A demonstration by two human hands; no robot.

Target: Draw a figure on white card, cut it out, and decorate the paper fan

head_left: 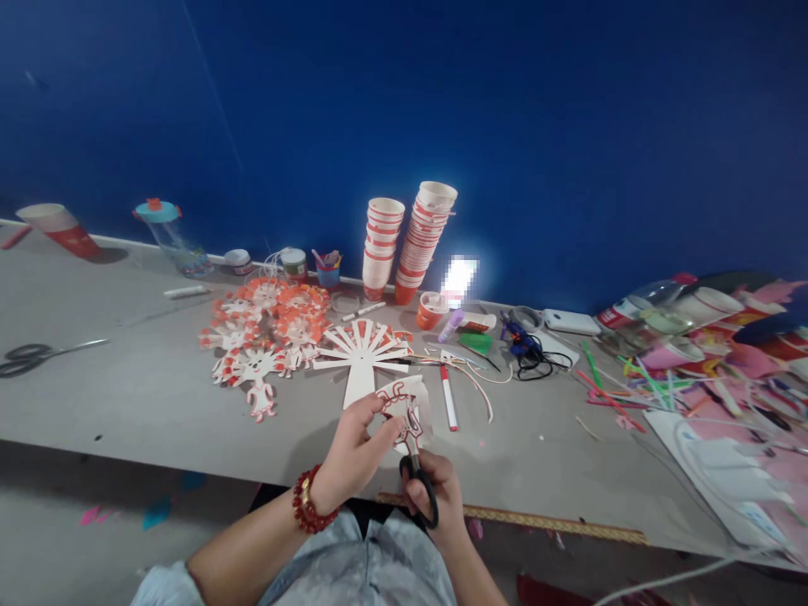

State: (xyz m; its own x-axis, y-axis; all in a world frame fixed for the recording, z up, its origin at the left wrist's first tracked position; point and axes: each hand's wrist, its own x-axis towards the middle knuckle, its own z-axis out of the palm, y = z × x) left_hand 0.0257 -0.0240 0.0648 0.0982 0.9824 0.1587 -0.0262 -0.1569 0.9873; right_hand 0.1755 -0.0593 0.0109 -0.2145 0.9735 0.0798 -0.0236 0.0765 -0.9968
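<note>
My left hand (363, 442) pinches a piece of white paper (417, 396) with a figure outlined in red on it. Black-handled scissors (420, 488) are in my right hand (442, 488), with fingers through the loops and the blades at the paper. Just beyond my hands lies a white cut-out (363, 362) with strips fanned out from its centre. To the left spreads a pile of orange-and-white paper figures (271, 316). A red-and-white marker (449, 400) lies right of the paper. How far the blades are apart is hard to make out.
Two tall stacks of paper cups (422, 244) stand against the blue wall. Another pair of scissors (29, 358) lies far left, near a lidded clear jar (170, 240). Coloured sticks (619, 387), cups and paper scraps crowd the right side. The table's front edge runs close to my body.
</note>
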